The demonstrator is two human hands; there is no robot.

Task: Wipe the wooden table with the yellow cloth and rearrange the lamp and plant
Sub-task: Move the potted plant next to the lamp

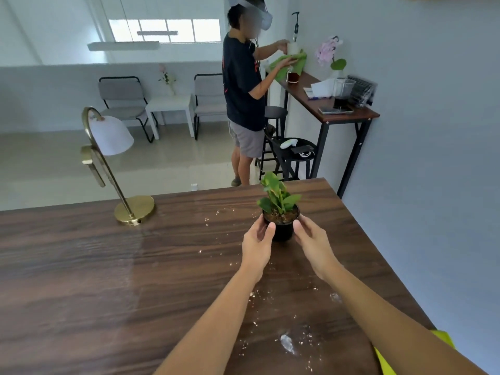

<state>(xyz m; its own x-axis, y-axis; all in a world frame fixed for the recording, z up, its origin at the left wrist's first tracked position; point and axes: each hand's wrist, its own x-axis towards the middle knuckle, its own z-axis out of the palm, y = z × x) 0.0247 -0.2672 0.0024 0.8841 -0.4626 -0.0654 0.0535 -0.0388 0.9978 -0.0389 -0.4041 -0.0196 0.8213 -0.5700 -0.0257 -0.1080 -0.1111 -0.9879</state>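
Observation:
A small green plant in a black pot (pixel 281 220) stands on the wooden table (pixel 81 280), right of centre toward the far edge. My left hand (pixel 257 244) cups the pot's left side and my right hand (pixel 311 239) its right side, fingers curled around it. A brass lamp with a white shade (pixel 108 147) stands at the table's far left, its round base (pixel 134 209) on the wood. The yellow cloth (pixel 384 361) lies at the near right corner, mostly hidden under my right forearm. White crumbs and specks (pixel 286 345) are scattered over the right half of the table.
Beyond the table a person (pixel 243 85) wipes a tall narrow side table (pixel 335 104) with a green cloth. Black stools (pixel 295 155) stand beside it. Two chairs and a small white table (pixel 169 109) sit at the far wall. A blue wall runs along the right.

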